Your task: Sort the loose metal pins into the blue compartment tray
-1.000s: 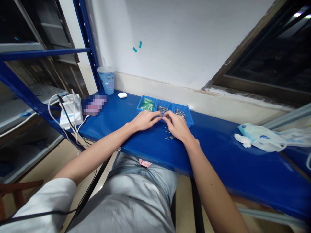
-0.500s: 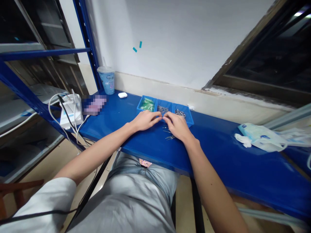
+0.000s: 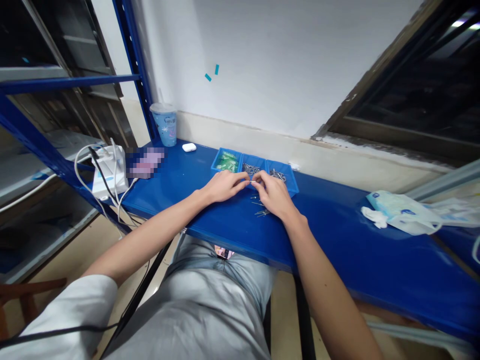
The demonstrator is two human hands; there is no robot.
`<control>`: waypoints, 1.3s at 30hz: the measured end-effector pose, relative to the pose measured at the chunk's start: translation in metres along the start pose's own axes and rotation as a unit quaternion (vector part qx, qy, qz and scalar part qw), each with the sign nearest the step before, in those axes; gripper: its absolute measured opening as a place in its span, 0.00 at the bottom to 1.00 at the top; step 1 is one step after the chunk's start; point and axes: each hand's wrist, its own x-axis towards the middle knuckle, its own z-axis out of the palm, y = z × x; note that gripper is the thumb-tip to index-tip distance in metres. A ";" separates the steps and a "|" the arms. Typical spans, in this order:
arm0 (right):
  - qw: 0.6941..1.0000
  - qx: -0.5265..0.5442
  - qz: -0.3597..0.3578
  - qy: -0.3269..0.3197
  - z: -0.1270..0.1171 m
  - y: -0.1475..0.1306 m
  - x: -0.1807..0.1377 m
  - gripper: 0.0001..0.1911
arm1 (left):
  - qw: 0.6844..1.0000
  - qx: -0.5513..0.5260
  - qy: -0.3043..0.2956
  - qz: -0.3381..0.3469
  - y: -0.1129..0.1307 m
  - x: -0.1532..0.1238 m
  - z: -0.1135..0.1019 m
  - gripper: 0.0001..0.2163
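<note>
My left hand and my right hand meet above the near side of the blue bins, fingertips pinched. Between them is a small, thin metal pin, held at both ends; its exact kind is too small to make out. Just behind the fingers, the middle bin contains metal pieces, partly covered by my hands. The right bin also has metal pieces in it. Green pieces fill the left bin. Several loose thin metal pins lie on the blue table beside my right hand, which partly hides them.
A lidded blue cup and a white earphone case stand at the back left. Nearby are a blurred-out phone-like object and a white power strip with cables. A tissue pack lies at the right.
The thin metal pin now shows more clearly between my fingertips, which sit slightly further apart. Both hands stay in nearly the same place.
</note>
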 end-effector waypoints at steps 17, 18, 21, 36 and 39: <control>1.000 -0.001 0.010 -0.009 -0.001 -0.001 0.000 0.06 | 1.000 -0.001 0.001 0.004 -0.001 0.000 0.001 0.16; 1.000 0.000 0.011 -0.009 -0.001 -0.001 0.000 0.06 | 1.000 -0.001 0.001 0.005 -0.002 0.000 0.001 0.16; 1.000 0.001 0.012 -0.010 -0.001 -0.002 0.000 0.06 | 1.000 0.002 0.002 0.010 -0.001 0.000 0.001 0.16; 1.000 -0.013 0.002 -0.014 -0.002 -0.003 0.001 0.12 | 1.000 -0.001 -0.001 0.008 -0.001 0.000 0.000 0.15; 1.000 -0.014 0.001 -0.014 -0.002 -0.003 0.001 0.12 | 1.000 -0.001 -0.001 0.010 -0.001 0.000 0.000 0.15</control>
